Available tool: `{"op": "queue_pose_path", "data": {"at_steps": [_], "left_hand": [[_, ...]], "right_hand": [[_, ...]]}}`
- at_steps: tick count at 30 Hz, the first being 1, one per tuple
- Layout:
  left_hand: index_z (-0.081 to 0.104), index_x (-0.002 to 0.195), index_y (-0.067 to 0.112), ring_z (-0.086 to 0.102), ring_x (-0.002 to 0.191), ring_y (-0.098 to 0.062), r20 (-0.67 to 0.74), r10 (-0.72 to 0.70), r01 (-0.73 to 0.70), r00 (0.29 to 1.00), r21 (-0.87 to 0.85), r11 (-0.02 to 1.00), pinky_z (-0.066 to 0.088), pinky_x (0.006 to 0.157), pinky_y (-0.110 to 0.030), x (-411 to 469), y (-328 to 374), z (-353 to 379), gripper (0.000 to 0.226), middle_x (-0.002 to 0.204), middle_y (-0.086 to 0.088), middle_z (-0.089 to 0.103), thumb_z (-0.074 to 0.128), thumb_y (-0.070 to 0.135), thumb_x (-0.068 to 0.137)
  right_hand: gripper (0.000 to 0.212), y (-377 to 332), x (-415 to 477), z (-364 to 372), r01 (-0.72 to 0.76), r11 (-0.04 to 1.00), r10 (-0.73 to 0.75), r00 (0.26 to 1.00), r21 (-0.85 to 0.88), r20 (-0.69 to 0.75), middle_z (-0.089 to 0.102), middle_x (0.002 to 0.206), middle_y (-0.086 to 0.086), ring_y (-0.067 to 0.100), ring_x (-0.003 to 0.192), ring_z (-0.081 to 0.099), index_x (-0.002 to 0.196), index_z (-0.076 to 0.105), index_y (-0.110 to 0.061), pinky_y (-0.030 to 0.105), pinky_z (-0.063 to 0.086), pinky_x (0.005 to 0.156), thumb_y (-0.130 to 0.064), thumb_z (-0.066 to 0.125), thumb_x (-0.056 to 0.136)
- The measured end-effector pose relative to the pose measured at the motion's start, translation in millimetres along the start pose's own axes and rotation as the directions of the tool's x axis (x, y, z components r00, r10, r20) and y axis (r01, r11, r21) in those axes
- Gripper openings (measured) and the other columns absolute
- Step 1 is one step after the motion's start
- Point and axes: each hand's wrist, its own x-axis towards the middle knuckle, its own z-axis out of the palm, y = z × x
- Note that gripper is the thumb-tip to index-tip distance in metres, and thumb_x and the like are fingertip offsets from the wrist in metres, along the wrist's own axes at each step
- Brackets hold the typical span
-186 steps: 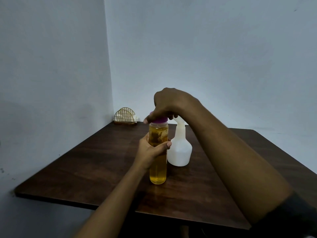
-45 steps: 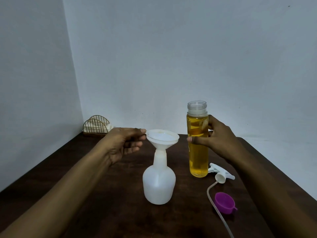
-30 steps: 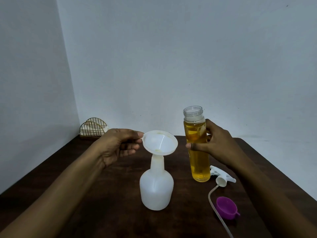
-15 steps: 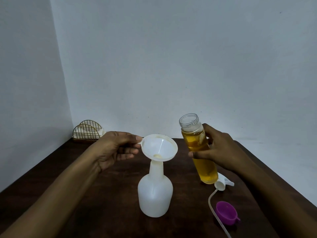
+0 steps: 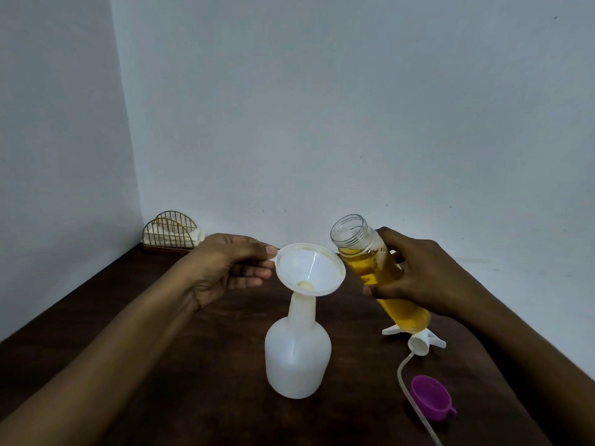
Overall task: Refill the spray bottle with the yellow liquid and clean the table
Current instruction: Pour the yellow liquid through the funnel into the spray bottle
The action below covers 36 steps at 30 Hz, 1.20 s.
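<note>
Pour stage, liquid not yet flowing. Spray bottle (image 5: 297,358) stands upright at mid-worktop (image 5: 193,365), head off, with the white funnel (image 5: 310,268) seated in its neck. Left hand (image 5: 225,268): grip pinching the small tab on the funnel's left rim, thumb on top, fingers beneath. Right hand (image 5: 425,281): grip wrapped round the middle of the clear bottle of yellow liquid (image 5: 367,268). That bottle is held off the worktop and tilted, its open mouth up and to the left, just beside the funnel's right rim and a little above it. Liquid level sits short of the threads; no stream seen. Small yellowish spot at the funnel's throat.

On the worktop to the right lies the spray head (image 5: 418,344), its dip tube (image 5: 405,381) trailing toward the near edge. Purple cap (image 5: 429,400) sits just near of it. Wire holder (image 5: 170,235) in the far left corner.

Doing it well, as I judge it:
- Bring the mouth over the bowl before tipping further, not over the rim.
- The mouth is wide and the bottle close to full, so the first tilt could surge. Raise the base slowly and aim a thin stream at the sloped inner wall.
- Watch the throat; pause if liquid pools there.
- The left pinch should hold the funnel level and press lightly down, since the pale bottle looks empty and light enough to tip.
- Stop short of the neck, leaving room for the tube.
</note>
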Motion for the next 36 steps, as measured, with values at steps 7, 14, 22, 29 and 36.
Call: {"op": "queue_pose_path", "data": {"at_steps": [7,14,22,29,36], "left_hand": [[0.07,0.075,0.005,0.062,0.043,-0.006,0.002,0.001,-0.001,1.0,0.005,1.0,0.05,0.042,-0.016,0.1,-0.4,0.0,0.012,0.055,-0.003,0.067,0.063,0.005,0.083],[0.07,0.076,0.005,0.062,0.043,-0.006,0.013,0.004,-0.004,1.0,-0.001,1.0,0.05,0.041,-0.015,0.8,-1.4,-0.8,0.009,0.054,-0.003,0.067,0.063,0.006,0.083],[0.069,0.08,0.005,0.062,0.044,-0.005,0.027,0.006,-0.006,1.0,0.005,1.0,0.05,0.042,-0.015,1.6,-1.6,-1.4,0.007,0.055,-0.001,0.068,0.063,0.007,0.083],[0.069,0.08,0.004,0.062,0.044,-0.005,0.029,0.005,-0.005,1.0,-0.002,1.0,0.05,0.042,-0.015,2.7,-2.8,-2.0,0.007,0.055,-0.001,0.068,0.063,0.007,0.083],[0.069,0.08,0.004,0.062,0.044,-0.005,0.035,0.003,-0.003,0.999,-0.01,1.0,0.051,0.043,-0.015,4.6,-3.8,-3.2,0.007,0.055,-0.002,0.068,0.063,0.007,0.083]], "right_hand": [[0.06,-1.0,1.6,-3.5,0.019,0.997,-0.018,1.0,-0.078,0.01,0.063,0.103,-0.01,0.014,0.096,0.058,0.116,0.051,-0.034,0.036,0.051,0.081,-0.038,0.081,0.064],[0.066,-2.1,5.2,-6.2,0.03,0.99,-0.025,0.999,-0.135,0.038,0.064,0.107,-0.007,0.018,0.1,0.058,0.12,0.05,-0.032,0.038,0.051,0.082,-0.037,0.082,0.063],[0.065,-3.7,7.7,-10.4,0.042,0.986,-0.032,0.998,-0.164,0.06,0.065,0.104,-0.008,0.018,0.098,0.059,0.118,0.052,-0.033,0.038,0.05,0.082,-0.037,0.083,0.061],[0.064,-4.0,10.0,-13.4,0.061,0.98,-0.046,0.996,-0.19,0.08,0.065,0.102,-0.007,0.018,0.097,0.06,0.118,0.052,-0.033,0.039,0.05,0.081,-0.037,0.083,0.061],[0.063,-5.7,12.6,-15.5,0.083,0.97,-0.062,0.993,-0.227,0.1,0.065,0.102,-0.008,0.018,0.097,0.06,0.118,0.052,-0.032,0.038,0.05,0.081,-0.038,0.082,0.062]]}}
